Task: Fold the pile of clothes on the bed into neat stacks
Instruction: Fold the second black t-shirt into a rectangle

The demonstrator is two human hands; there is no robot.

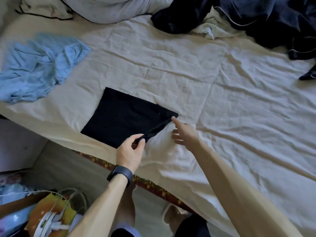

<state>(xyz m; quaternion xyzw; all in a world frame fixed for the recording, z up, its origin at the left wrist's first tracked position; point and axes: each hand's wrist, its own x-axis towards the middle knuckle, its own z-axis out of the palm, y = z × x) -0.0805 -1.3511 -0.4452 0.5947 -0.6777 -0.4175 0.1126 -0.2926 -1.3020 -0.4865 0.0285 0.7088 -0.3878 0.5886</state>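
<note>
Black garment lies folded into a flat rectangle on the bed sheet, near the bed's front edge, left of centre. L hand pinches its near-right corner btw thumb & fingers, raising a narrow strip of cloth a bit off the sheet; the rest lies flat. R hand is spread w/ fingers straight, holding nothing. Its index tip touches the garment's far-right corner, and the other fingers are over bare sheet just beside it. Black watch on the L wrist.

Blue knit top lies crumpled at the left, well apart from the black garment. Dark navy pile of unfolded clothes w/ thin pale piping sits at the far right, a pale cloth partly under it. Grey pillow at the far edge. Patterned mattress edge shows below the sheet. Lower left on the floor: blurred clutter, can't tell what.
</note>
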